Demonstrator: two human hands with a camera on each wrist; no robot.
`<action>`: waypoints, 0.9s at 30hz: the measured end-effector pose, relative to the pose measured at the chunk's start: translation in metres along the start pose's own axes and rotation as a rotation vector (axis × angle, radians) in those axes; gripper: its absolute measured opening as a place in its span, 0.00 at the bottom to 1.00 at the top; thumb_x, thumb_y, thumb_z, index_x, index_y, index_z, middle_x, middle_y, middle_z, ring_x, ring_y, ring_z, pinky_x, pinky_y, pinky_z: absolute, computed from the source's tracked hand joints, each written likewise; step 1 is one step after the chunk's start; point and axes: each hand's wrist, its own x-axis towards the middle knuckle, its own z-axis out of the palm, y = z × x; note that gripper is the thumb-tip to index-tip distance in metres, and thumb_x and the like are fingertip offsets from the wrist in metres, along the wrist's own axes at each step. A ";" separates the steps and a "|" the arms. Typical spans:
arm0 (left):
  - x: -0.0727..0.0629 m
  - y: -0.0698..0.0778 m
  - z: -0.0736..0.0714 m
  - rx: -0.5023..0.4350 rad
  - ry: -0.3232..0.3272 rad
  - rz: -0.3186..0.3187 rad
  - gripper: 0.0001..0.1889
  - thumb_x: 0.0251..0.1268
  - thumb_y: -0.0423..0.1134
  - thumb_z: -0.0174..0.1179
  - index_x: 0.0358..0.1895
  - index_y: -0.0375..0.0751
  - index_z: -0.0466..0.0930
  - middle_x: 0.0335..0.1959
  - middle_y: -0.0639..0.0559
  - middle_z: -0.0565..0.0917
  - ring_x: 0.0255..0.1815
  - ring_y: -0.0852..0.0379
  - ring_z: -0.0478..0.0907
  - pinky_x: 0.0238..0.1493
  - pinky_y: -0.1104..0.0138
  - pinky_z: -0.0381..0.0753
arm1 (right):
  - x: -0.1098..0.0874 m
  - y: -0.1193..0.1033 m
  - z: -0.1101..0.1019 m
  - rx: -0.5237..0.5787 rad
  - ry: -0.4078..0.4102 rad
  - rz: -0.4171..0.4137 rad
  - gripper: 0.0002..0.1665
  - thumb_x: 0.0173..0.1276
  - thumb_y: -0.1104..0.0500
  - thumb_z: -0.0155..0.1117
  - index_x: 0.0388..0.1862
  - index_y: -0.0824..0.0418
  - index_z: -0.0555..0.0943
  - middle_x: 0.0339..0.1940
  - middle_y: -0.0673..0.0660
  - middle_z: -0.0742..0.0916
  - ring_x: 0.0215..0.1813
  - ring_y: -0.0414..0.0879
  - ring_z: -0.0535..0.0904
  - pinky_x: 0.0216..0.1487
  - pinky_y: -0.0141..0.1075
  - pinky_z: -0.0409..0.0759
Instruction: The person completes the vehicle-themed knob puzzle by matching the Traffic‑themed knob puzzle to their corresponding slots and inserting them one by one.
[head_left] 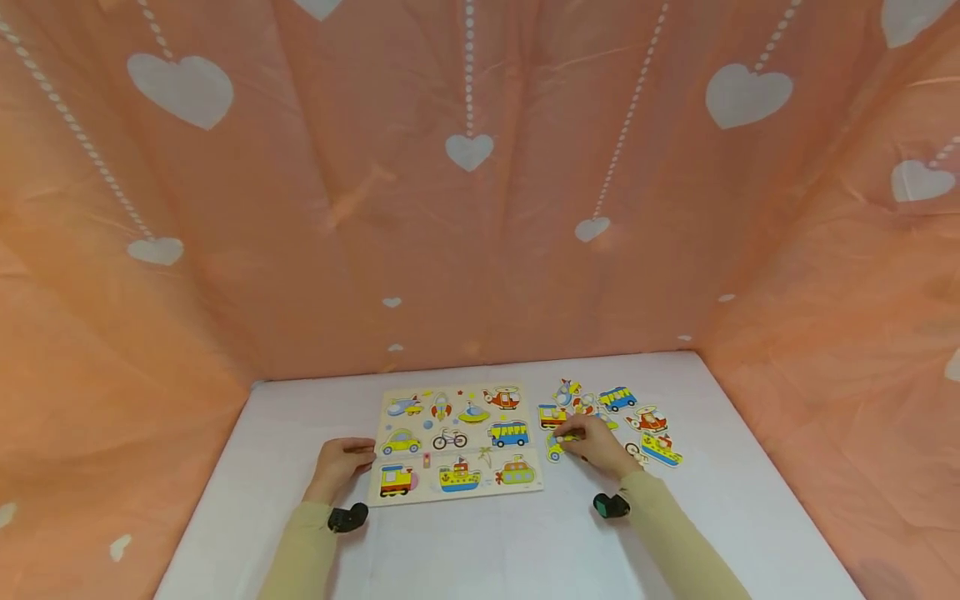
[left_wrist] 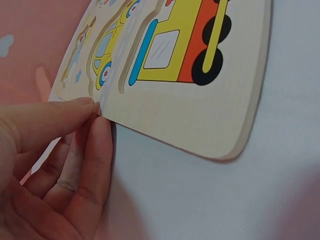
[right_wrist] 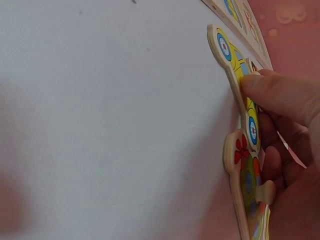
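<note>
A wooden puzzle board (head_left: 427, 492) printed with vehicles lies flat on the white table. My left hand (head_left: 337, 467) holds its left edge, the thumb (left_wrist: 75, 112) at the top face and the other fingers at the side and below. To the right of the board, my right hand (head_left: 596, 446) pinches a yellow car puzzle piece (right_wrist: 234, 62), its thumb (right_wrist: 265, 90) pressed on the car's face. Against the car in the right wrist view is a submarine piece (right_wrist: 247, 175) with a red propeller and a wooden knob; part of it is hidden by the hand.
Loose pieces crowd around the right hand: a train (head_left: 552, 416), a plane (head_left: 566, 390), a bus (head_left: 618, 398), a helicopter (head_left: 648, 419) and a ship (head_left: 661, 448). Some overlap. A pink curtain (head_left: 480, 283) with white hearts encloses the table (head_left: 465, 550) at the back and sides.
</note>
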 end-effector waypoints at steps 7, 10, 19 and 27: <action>0.003 0.004 -0.003 0.006 -0.008 0.025 0.16 0.59 0.22 0.60 0.51 0.20 0.76 0.39 0.36 0.83 0.34 0.54 0.80 0.34 0.68 0.84 | 0.005 -0.001 0.000 -0.008 0.010 -0.002 0.10 0.61 0.66 0.69 0.40 0.54 0.86 0.47 0.52 0.81 0.47 0.47 0.75 0.46 0.37 0.78; 0.003 0.004 -0.005 0.004 -0.019 0.037 0.16 0.59 0.22 0.60 0.51 0.19 0.76 0.39 0.35 0.83 0.34 0.54 0.80 0.34 0.68 0.84 | 0.006 -0.002 0.001 -0.003 0.019 0.000 0.09 0.60 0.66 0.69 0.39 0.55 0.86 0.46 0.52 0.81 0.47 0.47 0.75 0.46 0.37 0.78; 0.000 0.003 -0.005 -0.002 -0.023 0.033 0.17 0.59 0.22 0.60 0.52 0.18 0.75 0.39 0.35 0.83 0.34 0.55 0.80 0.34 0.68 0.84 | 0.006 0.002 0.003 -0.021 0.017 -0.020 0.08 0.60 0.65 0.70 0.37 0.55 0.86 0.46 0.52 0.81 0.46 0.46 0.77 0.47 0.37 0.78; 0.000 -0.002 -0.001 0.003 -0.026 0.052 0.17 0.57 0.22 0.61 0.50 0.17 0.75 0.37 0.36 0.83 0.33 0.56 0.80 0.33 0.69 0.83 | 0.000 0.006 0.001 0.011 0.008 -0.030 0.07 0.61 0.61 0.70 0.39 0.55 0.86 0.42 0.50 0.81 0.45 0.46 0.76 0.44 0.35 0.78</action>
